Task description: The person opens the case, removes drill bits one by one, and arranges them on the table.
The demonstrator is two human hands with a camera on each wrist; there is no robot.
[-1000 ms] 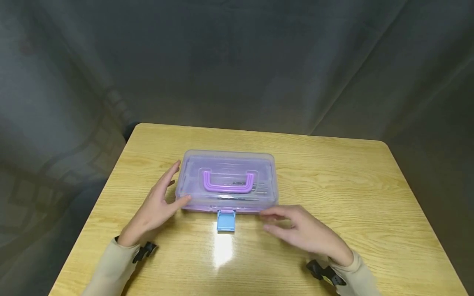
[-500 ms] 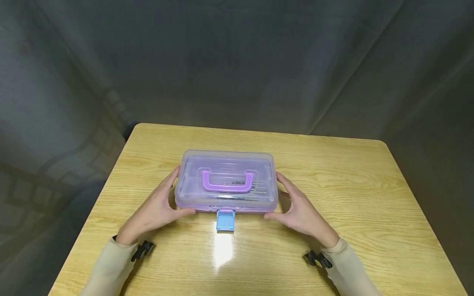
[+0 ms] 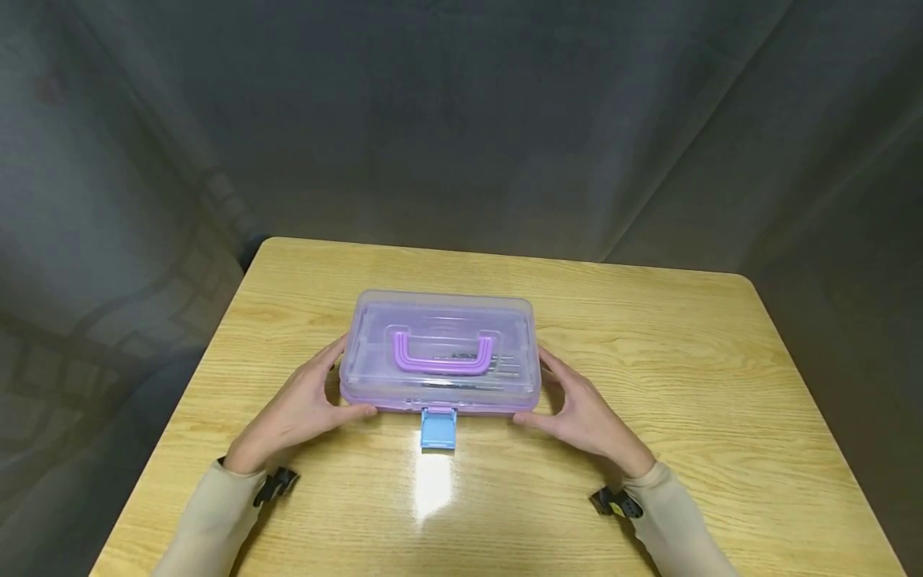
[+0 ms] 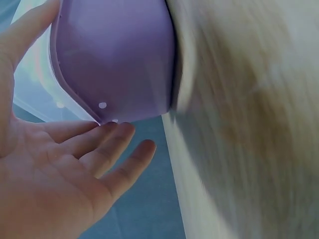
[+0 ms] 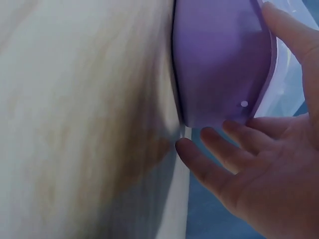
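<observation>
Bracing the box (image 3: 440, 353) at both ends, left hand (image 3: 296, 413) and right hand (image 3: 587, 417) lay spread, thumbs at front corners, steadying it. Firm pressing was unclear; the latch (image 3: 438, 428) hung open.

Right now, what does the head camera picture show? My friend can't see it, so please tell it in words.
Two hands, the left hand and the right hand, touch the ends of a see-through purple box on a wooden table. The box has a purple handle on its lid and a blue latch in front.
</observation>
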